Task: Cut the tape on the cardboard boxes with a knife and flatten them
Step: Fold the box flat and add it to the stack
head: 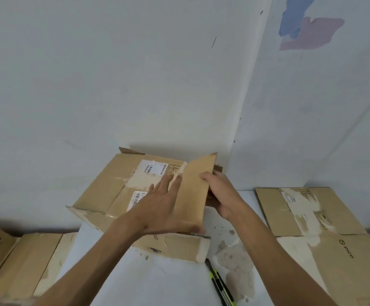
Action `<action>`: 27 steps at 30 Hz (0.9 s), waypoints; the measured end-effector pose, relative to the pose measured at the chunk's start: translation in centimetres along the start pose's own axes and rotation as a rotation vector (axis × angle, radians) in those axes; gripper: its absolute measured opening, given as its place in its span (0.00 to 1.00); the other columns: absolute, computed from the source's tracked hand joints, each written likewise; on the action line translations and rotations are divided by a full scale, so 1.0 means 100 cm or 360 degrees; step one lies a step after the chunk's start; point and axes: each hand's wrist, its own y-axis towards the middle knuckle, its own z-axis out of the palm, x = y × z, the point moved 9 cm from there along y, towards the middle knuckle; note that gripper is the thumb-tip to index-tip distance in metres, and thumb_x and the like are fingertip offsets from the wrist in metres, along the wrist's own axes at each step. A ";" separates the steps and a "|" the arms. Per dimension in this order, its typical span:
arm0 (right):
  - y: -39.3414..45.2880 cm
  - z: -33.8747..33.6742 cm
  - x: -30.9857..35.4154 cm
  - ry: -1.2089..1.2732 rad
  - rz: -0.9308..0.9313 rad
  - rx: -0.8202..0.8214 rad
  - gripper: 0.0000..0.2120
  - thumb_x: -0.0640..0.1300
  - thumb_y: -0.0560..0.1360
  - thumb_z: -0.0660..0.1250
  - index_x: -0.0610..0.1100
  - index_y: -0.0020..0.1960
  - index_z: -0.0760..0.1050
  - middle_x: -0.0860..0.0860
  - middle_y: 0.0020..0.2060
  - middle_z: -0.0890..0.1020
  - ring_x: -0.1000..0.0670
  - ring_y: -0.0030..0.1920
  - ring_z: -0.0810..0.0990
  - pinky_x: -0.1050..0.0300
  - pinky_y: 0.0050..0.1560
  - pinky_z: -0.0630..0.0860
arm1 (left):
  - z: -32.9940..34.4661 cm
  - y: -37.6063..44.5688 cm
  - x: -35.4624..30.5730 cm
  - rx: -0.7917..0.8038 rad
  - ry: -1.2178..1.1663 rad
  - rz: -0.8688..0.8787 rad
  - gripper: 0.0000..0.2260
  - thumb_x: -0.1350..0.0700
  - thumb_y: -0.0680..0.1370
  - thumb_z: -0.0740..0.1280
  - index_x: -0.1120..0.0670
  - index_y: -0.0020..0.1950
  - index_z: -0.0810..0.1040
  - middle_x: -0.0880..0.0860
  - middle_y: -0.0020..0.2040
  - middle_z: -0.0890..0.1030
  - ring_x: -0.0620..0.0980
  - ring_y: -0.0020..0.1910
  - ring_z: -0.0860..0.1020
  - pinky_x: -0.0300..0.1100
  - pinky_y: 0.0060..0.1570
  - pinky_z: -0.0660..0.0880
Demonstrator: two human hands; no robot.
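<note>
A brown cardboard box [113,191] with white shipping labels lies tilted on the white table, its far end against the wall corner. My left hand [164,206] lies flat on its top with straight fingers, pressing beside a raised flap [196,186]. My right hand [221,193] grips that flap's right edge, thumb on the front and fingers curled behind it. A black and yellow-green utility knife [220,286] lies on the table near the box's front right corner, apart from both hands.
A flattened box [325,235] lies on the table at the right. More cardboard boxes [24,261] stand low at the left. The white table [168,283] shows peeled, stained patches. Walls meet in a corner just behind the box.
</note>
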 end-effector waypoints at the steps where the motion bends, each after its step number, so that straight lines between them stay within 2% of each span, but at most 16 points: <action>1: -0.001 0.005 0.000 0.0017 -0.0008 0.0046 0.14 0.48 0.83 0.65 0.46 0.67 0.78 0.43 0.53 0.86 0.43 0.52 0.85 0.52 0.42 0.82 | 0.006 0.000 0.000 0.0012 -0.0006 0.0017 0.63 0.17 0.64 0.64 0.49 0.84 0.37 0.48 0.84 0.42 0.51 0.83 0.44 0.58 0.80 0.47; 2: -0.003 0.010 0.001 0.0077 -0.0010 0.0097 0.15 0.50 0.84 0.65 0.46 0.67 0.78 0.43 0.53 0.86 0.44 0.51 0.85 0.52 0.42 0.82 | 0.012 -0.001 0.002 -0.0008 0.0012 0.0048 0.60 0.18 0.66 0.62 0.49 0.84 0.38 0.47 0.84 0.43 0.51 0.82 0.48 0.58 0.81 0.50; 4: -0.007 0.021 -0.002 0.0312 0.0013 0.0275 0.20 0.57 0.84 0.63 0.43 0.65 0.79 0.43 0.53 0.87 0.44 0.51 0.86 0.49 0.46 0.83 | 0.019 -0.003 0.008 -0.0100 -0.0021 0.0110 0.48 0.26 0.75 0.59 0.50 0.84 0.43 0.49 0.83 0.52 0.52 0.79 0.59 0.54 0.77 0.62; 6: -0.003 0.027 -0.016 0.0474 0.0032 0.0446 0.28 0.64 0.84 0.57 0.39 0.61 0.79 0.41 0.56 0.85 0.42 0.56 0.84 0.43 0.56 0.82 | 0.016 -0.009 0.016 -0.0280 -0.0247 0.0113 0.32 0.39 0.80 0.54 0.50 0.82 0.56 0.50 0.77 0.67 0.49 0.69 0.72 0.46 0.68 0.72; 8: 0.009 0.026 -0.047 0.0087 0.0044 0.0419 0.29 0.63 0.85 0.51 0.42 0.62 0.80 0.46 0.58 0.85 0.46 0.59 0.83 0.46 0.60 0.79 | 0.010 -0.018 0.029 -0.0446 -0.0529 0.0038 0.20 0.44 0.82 0.54 0.48 0.73 0.69 0.47 0.63 0.78 0.45 0.56 0.77 0.40 0.55 0.75; 10: 0.019 0.021 -0.088 -0.0781 -0.0017 0.0372 0.23 0.58 0.87 0.50 0.51 0.66 0.80 0.52 0.62 0.82 0.52 0.59 0.80 0.54 0.59 0.76 | 0.008 -0.026 0.046 -0.0537 -0.0768 -0.0093 0.13 0.44 0.83 0.57 0.45 0.65 0.70 0.45 0.54 0.78 0.46 0.49 0.78 0.37 0.45 0.75; 13: 0.034 0.015 -0.162 -0.1727 -0.0065 0.0520 0.17 0.48 0.87 0.54 0.53 0.68 0.78 0.51 0.67 0.79 0.47 0.64 0.78 0.48 0.67 0.75 | 0.010 -0.033 0.076 -0.0671 -0.1114 -0.0246 0.21 0.43 0.78 0.59 0.54 0.66 0.73 0.48 0.47 0.76 0.48 0.43 0.79 0.36 0.36 0.74; 14: 0.037 0.012 -0.183 -0.1887 -0.0073 0.0567 0.18 0.46 0.86 0.54 0.54 0.70 0.77 0.52 0.69 0.78 0.45 0.67 0.76 0.47 0.69 0.73 | 0.009 -0.035 0.086 -0.0733 -0.1182 -0.0280 0.23 0.44 0.77 0.61 0.57 0.67 0.73 0.49 0.48 0.77 0.48 0.44 0.79 0.35 0.36 0.75; 16: 0.035 0.007 -0.217 -0.2139 0.0006 0.0659 0.21 0.45 0.86 0.53 0.54 0.77 0.69 0.53 0.75 0.71 0.43 0.72 0.69 0.46 0.72 0.69 | 0.010 -0.039 0.104 -0.0837 -0.1345 -0.0353 0.25 0.44 0.75 0.63 0.54 0.70 0.73 0.50 0.55 0.79 0.49 0.52 0.79 0.32 0.40 0.76; 18: 0.030 0.006 -0.238 -0.2298 0.0118 0.0775 0.23 0.43 0.87 0.52 0.49 0.82 0.60 0.48 0.79 0.66 0.41 0.75 0.67 0.45 0.74 0.63 | 0.013 -0.042 0.116 -0.0878 -0.1504 -0.0433 0.27 0.43 0.74 0.63 0.50 0.71 0.71 0.50 0.59 0.79 0.52 0.58 0.78 0.34 0.44 0.76; 20: 0.025 0.007 -0.239 -0.2256 0.0217 0.0827 0.23 0.45 0.88 0.48 0.46 0.82 0.58 0.46 0.79 0.65 0.41 0.76 0.67 0.46 0.76 0.60 | 0.016 -0.045 0.121 -0.0898 -0.1513 -0.0469 0.27 0.41 0.73 0.63 0.48 0.71 0.71 0.48 0.59 0.79 0.51 0.58 0.78 0.34 0.44 0.77; 21: 0.024 0.006 -0.229 -0.2180 0.0227 0.0765 0.22 0.48 0.89 0.47 0.46 0.81 0.61 0.46 0.78 0.68 0.42 0.75 0.69 0.48 0.76 0.61 | 0.016 -0.046 0.119 -0.0912 -0.1475 -0.0456 0.26 0.40 0.74 0.63 0.47 0.71 0.71 0.46 0.59 0.79 0.50 0.58 0.78 0.33 0.42 0.77; 23: 0.025 0.007 -0.189 -0.1895 0.0129 0.0532 0.21 0.51 0.88 0.50 0.44 0.74 0.71 0.44 0.69 0.78 0.45 0.64 0.78 0.51 0.68 0.71 | 0.016 -0.045 0.110 -0.0927 -0.1309 -0.0343 0.19 0.38 0.76 0.63 0.40 0.66 0.72 0.41 0.57 0.79 0.48 0.56 0.79 0.33 0.42 0.78; 25: 0.028 0.003 -0.132 -0.1531 -0.0045 0.0221 0.16 0.46 0.87 0.55 0.44 0.64 0.79 0.46 0.56 0.82 0.51 0.51 0.80 0.56 0.58 0.78 | 0.014 -0.041 0.093 -0.0947 -0.0960 -0.0118 0.10 0.38 0.80 0.61 0.34 0.61 0.75 0.36 0.54 0.80 0.45 0.53 0.79 0.38 0.45 0.78; 27: 0.021 -0.003 -0.072 -0.1188 -0.0288 -0.0025 0.12 0.44 0.86 0.57 0.48 0.55 0.80 0.51 0.48 0.84 0.54 0.46 0.82 0.56 0.54 0.81 | 0.021 -0.036 0.079 -0.0940 -0.0550 0.0066 0.15 0.39 0.83 0.56 0.35 0.68 0.74 0.34 0.60 0.79 0.41 0.58 0.78 0.41 0.51 0.77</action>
